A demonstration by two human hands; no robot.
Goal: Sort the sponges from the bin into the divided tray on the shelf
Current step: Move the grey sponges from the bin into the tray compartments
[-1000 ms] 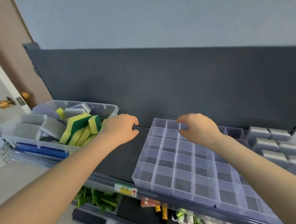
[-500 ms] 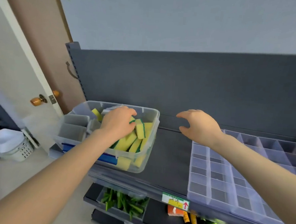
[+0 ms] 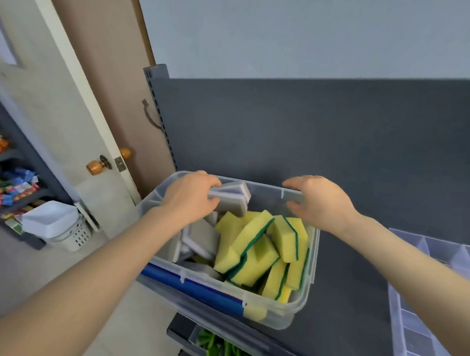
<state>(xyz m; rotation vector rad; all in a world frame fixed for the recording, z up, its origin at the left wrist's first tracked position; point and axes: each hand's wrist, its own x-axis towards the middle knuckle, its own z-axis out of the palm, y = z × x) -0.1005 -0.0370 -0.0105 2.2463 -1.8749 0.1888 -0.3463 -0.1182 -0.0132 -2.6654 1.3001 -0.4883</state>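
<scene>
A clear plastic bin [image 3: 280,310] stands on the dark shelf, filled with yellow-and-green sponges [image 3: 254,250] on its right side and grey-and-white sponges [image 3: 200,239] on its left. My left hand [image 3: 191,200] is inside the bin at the back and grips a grey-and-white sponge [image 3: 231,198]. My right hand [image 3: 320,202] hovers over the bin's back right rim with fingers loosely curled, holding nothing. The clear divided tray [image 3: 435,297] lies on the shelf at the right edge of view, and its visible compartments hold nothing.
The dark shelf [image 3: 354,281] has a tall dark back panel [image 3: 313,133]. A door with a brass knob [image 3: 97,165] is at the left, with a white basket [image 3: 60,227] on the floor. Green items lie on the lower shelf [image 3: 226,350].
The view has swung left, bringing the bin to the centre. My left hand went into the bin and took hold of a grey sponge. My right hand moved from the tray to above the bin.
</scene>
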